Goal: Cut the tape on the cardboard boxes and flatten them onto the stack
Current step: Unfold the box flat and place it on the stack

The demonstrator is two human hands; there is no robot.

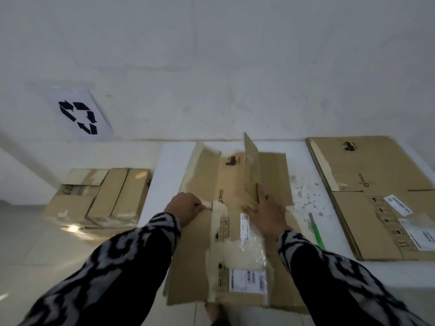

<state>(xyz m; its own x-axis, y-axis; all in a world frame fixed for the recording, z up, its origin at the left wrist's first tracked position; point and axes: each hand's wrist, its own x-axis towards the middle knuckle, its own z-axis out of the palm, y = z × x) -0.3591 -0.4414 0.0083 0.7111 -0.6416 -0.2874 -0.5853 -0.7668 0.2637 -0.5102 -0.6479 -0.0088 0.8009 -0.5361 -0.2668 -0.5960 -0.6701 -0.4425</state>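
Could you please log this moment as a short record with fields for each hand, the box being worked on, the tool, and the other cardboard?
left hand: left hand pinches a strip of tape on the opened box
right hand: right hand lies with straight fingers on the box, beside an upright flap
tool: green-handled cutter lies on the table, unheld
flattened stack: flat cardboard at the right
waiting boxes: unflattened boxes on the floor, left
wall: recycling sign
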